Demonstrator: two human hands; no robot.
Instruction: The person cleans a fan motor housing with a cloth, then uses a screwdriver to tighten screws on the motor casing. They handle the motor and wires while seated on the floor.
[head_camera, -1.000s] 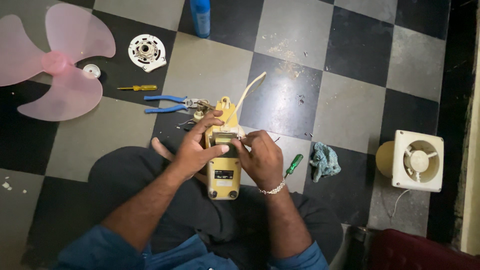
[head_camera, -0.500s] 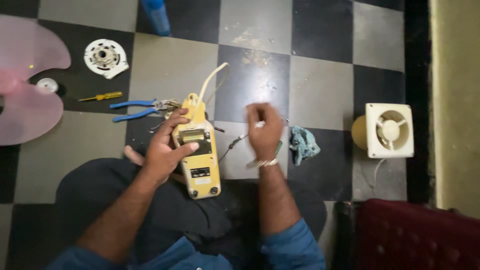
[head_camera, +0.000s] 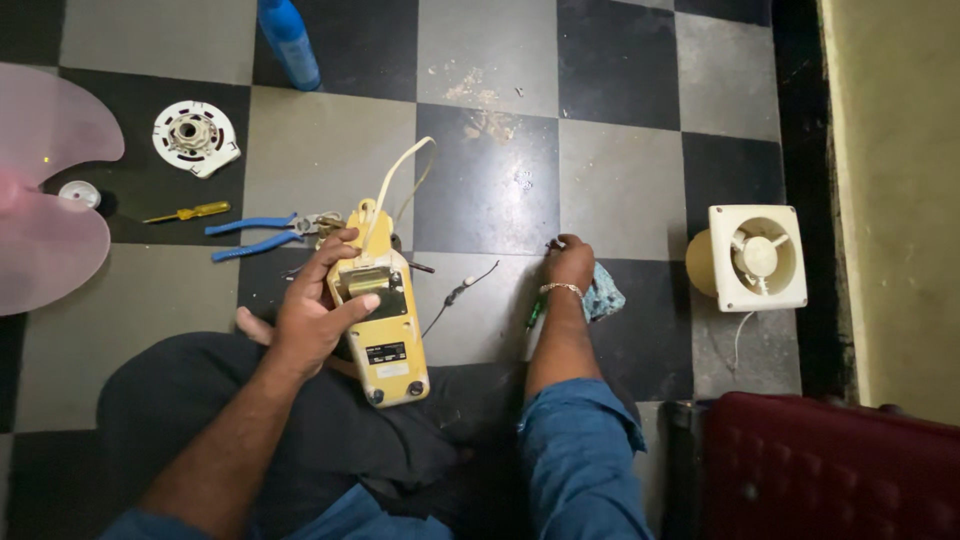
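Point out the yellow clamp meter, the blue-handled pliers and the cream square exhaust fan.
yellow clamp meter (head_camera: 385, 335): head view, on its yellow body below the display.
blue-handled pliers (head_camera: 250, 235): head view, on the blue handles.
cream square exhaust fan (head_camera: 757, 256): head view, on the central hub.

A small black rectangular label (head_camera: 385, 353) sits on the lower face of the yellow meter (head_camera: 385, 320), whose greyish screen (head_camera: 368, 281) lies above it.

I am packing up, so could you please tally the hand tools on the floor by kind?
Yellow-handled screwdriver: 1
Green-handled screwdriver: 1, partly hidden by the right forearm
Blue-handled pliers: 1
Total: 3
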